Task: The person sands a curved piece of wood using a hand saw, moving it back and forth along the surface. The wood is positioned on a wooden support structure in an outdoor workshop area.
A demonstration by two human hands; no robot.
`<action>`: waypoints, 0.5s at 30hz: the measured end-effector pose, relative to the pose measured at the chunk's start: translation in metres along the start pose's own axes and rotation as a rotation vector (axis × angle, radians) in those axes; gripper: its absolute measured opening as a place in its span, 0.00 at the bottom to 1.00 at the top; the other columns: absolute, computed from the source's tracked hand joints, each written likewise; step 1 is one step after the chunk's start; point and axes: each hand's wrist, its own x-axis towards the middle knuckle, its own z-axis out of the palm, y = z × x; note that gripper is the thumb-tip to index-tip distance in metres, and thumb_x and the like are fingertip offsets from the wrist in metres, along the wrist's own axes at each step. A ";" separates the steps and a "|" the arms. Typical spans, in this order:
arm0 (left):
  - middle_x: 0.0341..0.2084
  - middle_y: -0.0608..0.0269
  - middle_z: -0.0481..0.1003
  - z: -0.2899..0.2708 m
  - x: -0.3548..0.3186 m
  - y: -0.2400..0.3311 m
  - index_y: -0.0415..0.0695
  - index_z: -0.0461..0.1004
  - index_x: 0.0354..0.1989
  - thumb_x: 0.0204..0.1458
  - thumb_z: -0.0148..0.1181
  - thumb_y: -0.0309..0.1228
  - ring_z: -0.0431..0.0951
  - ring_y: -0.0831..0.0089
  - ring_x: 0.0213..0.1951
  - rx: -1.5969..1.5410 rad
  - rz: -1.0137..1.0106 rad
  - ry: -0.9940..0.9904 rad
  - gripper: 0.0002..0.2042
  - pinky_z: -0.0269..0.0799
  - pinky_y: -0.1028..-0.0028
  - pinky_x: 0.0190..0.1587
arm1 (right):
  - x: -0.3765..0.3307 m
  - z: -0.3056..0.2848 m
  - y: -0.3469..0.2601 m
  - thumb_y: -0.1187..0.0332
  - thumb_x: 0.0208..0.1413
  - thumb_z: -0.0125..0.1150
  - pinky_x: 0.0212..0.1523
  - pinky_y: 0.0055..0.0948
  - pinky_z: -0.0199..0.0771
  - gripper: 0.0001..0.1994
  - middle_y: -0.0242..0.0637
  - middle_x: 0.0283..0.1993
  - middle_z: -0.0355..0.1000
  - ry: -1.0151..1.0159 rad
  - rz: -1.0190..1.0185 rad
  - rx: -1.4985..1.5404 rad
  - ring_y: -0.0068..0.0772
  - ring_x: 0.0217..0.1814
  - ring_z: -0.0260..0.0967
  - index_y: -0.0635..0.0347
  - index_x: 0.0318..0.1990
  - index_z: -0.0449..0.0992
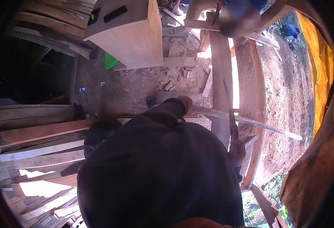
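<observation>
My left hand (186, 104), at the end of a dark sleeve, is closed around the near-left end of a long wooden stick (267, 127). The stick slants across a thick plank bench (221, 64), its pale tip reaching out past the right side. In my right hand (236, 150) is the handle of a machete (228, 99); its long narrow blade points away from me. Blade and stick cross in view above the bench; whether they touch I cannot tell. My dark-clothed body covers much of the middle.
A pale wooden box (132, 41) with dark flat objects on top stands at the far left. Stacked boards (41, 152) fill the left side. Another person (205, 11) with a blade is across the bench. A yellow tarp (320, 76) hangs at right.
</observation>
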 end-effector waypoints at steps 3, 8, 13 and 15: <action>0.50 0.47 0.86 0.001 -0.002 0.000 0.43 0.88 0.51 0.50 0.73 0.59 0.87 0.52 0.55 -0.022 -0.013 0.028 0.31 0.81 0.57 0.60 | 0.021 -0.005 -0.016 0.75 0.68 0.59 0.49 0.35 0.78 0.07 0.41 0.46 0.80 -0.063 -0.086 -0.133 0.37 0.47 0.79 0.67 0.47 0.82; 0.50 0.49 0.87 -0.009 -0.003 0.003 0.46 0.89 0.51 0.50 0.74 0.57 0.87 0.53 0.56 -0.007 -0.012 0.042 0.29 0.81 0.57 0.60 | 0.033 -0.005 -0.036 0.75 0.68 0.59 0.52 0.33 0.77 0.07 0.41 0.48 0.80 -0.107 0.039 -0.068 0.34 0.50 0.78 0.65 0.48 0.82; 0.46 0.50 0.88 0.012 0.013 -0.010 0.45 0.89 0.48 0.47 0.75 0.58 0.88 0.52 0.52 0.036 -0.002 0.121 0.29 0.83 0.55 0.57 | 0.033 0.000 -0.021 0.73 0.67 0.61 0.52 0.35 0.75 0.06 0.40 0.45 0.78 -0.100 -0.045 -0.044 0.34 0.48 0.75 0.66 0.46 0.80; 0.49 0.49 0.87 -0.001 0.006 0.003 0.46 0.89 0.49 0.47 0.75 0.56 0.87 0.53 0.55 0.030 -0.006 0.106 0.28 0.82 0.56 0.59 | 0.028 -0.002 -0.012 0.72 0.66 0.61 0.52 0.36 0.74 0.06 0.40 0.44 0.76 -0.058 -0.006 0.001 0.34 0.47 0.74 0.66 0.43 0.79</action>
